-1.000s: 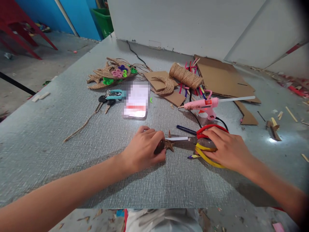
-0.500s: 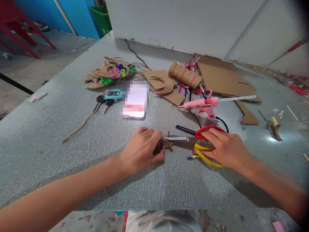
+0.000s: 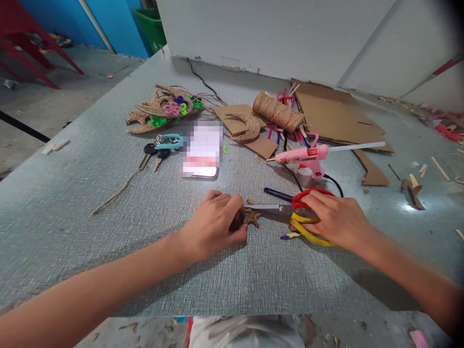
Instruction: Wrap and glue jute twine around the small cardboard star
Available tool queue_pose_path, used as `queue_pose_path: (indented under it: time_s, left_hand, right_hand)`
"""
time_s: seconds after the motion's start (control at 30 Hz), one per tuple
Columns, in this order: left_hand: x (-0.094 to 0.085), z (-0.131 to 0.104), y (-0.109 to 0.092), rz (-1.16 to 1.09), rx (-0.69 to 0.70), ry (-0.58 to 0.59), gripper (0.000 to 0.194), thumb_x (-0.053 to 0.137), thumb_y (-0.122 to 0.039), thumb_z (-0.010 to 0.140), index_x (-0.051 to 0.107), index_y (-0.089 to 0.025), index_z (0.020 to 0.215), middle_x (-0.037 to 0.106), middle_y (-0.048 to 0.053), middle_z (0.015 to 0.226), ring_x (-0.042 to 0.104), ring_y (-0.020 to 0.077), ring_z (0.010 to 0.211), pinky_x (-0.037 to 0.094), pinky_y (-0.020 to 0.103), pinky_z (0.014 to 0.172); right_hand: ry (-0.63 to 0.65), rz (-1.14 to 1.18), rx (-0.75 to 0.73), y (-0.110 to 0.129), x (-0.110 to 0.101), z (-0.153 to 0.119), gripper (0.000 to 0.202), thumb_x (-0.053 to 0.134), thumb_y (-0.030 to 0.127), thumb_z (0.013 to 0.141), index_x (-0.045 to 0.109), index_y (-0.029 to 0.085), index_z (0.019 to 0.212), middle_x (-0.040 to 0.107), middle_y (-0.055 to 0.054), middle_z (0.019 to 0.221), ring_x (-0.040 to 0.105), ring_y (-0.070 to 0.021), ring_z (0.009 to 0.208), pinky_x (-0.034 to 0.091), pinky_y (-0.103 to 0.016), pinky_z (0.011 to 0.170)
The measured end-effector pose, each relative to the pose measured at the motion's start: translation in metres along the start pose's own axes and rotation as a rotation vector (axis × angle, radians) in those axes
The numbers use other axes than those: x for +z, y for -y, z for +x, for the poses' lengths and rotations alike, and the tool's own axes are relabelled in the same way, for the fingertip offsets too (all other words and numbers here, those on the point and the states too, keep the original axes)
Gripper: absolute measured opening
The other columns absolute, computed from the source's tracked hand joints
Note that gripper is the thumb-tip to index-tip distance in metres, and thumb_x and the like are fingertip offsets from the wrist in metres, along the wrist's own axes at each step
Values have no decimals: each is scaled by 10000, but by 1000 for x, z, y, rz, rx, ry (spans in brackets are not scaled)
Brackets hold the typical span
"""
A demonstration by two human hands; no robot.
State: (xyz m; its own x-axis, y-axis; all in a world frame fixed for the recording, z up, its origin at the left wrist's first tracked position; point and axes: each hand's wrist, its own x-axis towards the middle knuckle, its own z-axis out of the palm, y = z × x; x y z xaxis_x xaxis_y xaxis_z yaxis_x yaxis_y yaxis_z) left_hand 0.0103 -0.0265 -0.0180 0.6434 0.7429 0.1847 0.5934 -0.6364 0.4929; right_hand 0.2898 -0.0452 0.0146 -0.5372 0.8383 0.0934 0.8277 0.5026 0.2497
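My right hand [image 3: 328, 217] is closed on scissors [image 3: 312, 231] with red and yellow handles. The blades point left and lie along the upper edge of a small brown star [image 3: 253, 217]. My left hand [image 3: 221, 220] pinches the star's left side, and its fingertips are beside the blade tips. A small twine scrap [image 3: 249, 200] is just above the blades. Under the scissors is a short purple and yellow piece [image 3: 290, 236], and a dark blue pen-like stick [image 3: 278, 194] lies above them.
A pink glue gun [image 3: 308, 155] with its cord, a twine spool [image 3: 277, 111], cardboard [image 3: 333, 113], a twine crescent [image 3: 250, 126], a phone [image 3: 203, 150], keys [image 3: 150, 149] and twine pieces with coloured flowers [image 3: 170, 108] lie farther back on the table [image 3: 108, 251].
The scissors have closed, their handles drawn closer together by my right hand. The twine bit standing above the blades now sits lower and looks shorter. My left hand has stayed in place.
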Motion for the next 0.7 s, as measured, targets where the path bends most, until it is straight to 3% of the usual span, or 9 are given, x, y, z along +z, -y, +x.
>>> queue_pose_path:
  time_s: [0.33,0.5,0.7]
  left_hand:
    - [-5,0,-5,142,23,22,133,513,-308,780,493,-176,780,573,15,731,523,188,712,346,360,707]
    - [-8,-2,-6,236,127,-89,159,519,-314,790,598,-209,881,579,41,872,502,215,803,332,384,736]
    - [-6,-4,-5,237,219,-184,146,545,-262,816,660,-256,906,594,14,849,497,190,782,322,377,751]
  right_hand:
    - [144,-1,-22,-1,-7,7,447,446,594,807,507,172,942,611,-33,912,617,-195,793,280,-272,546]
    - [203,19,-14,1,-7,8,513,464,643,785,500,171,982,605,-35,949,620,-209,825,312,-281,568]
    - [269,73,7,2,-9,9,541,489,684,758,494,180,954,611,-25,933,625,-221,826,321,-289,563]
